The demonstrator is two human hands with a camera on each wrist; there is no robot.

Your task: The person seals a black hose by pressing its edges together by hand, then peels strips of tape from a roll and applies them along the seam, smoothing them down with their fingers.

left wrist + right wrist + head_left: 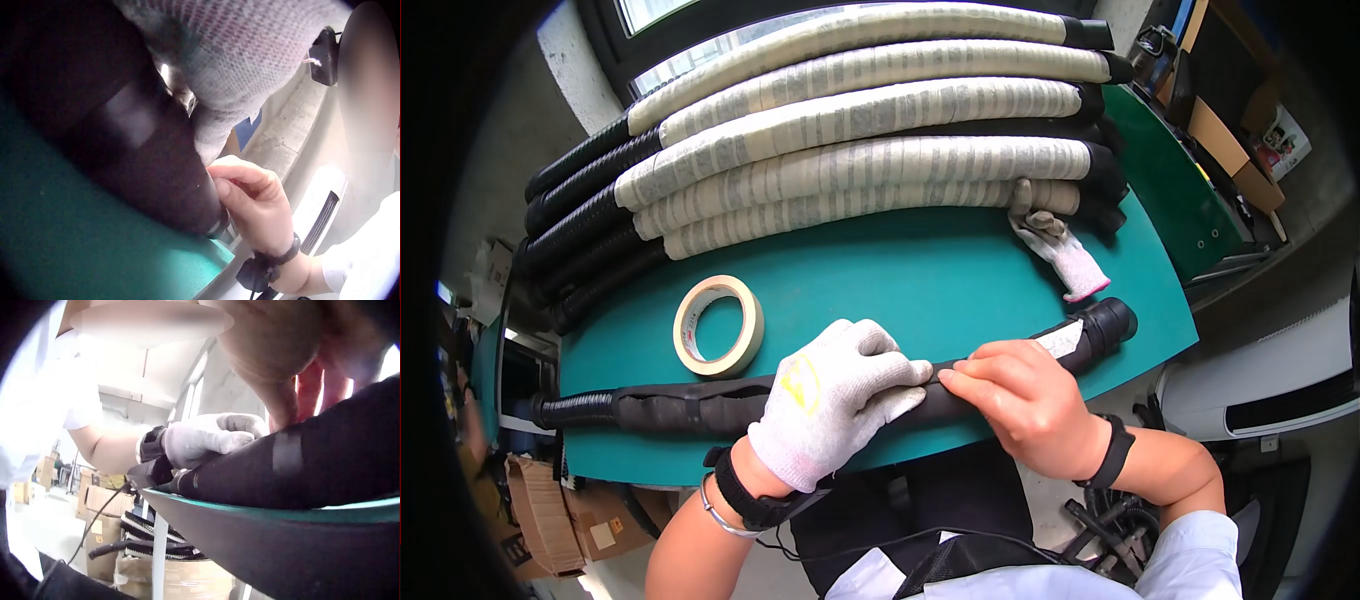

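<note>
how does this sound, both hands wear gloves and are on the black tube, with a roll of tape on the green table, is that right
Not quite: only the left hand wears a glove; the right hand is bare, as the head view shows. The rest is right: both hands are on the black tube, and the roll of tape is on the green table.

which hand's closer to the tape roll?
Left. The left hand is right of the tape roll, toward the person; the right hand is farther right along the tube.
</note>
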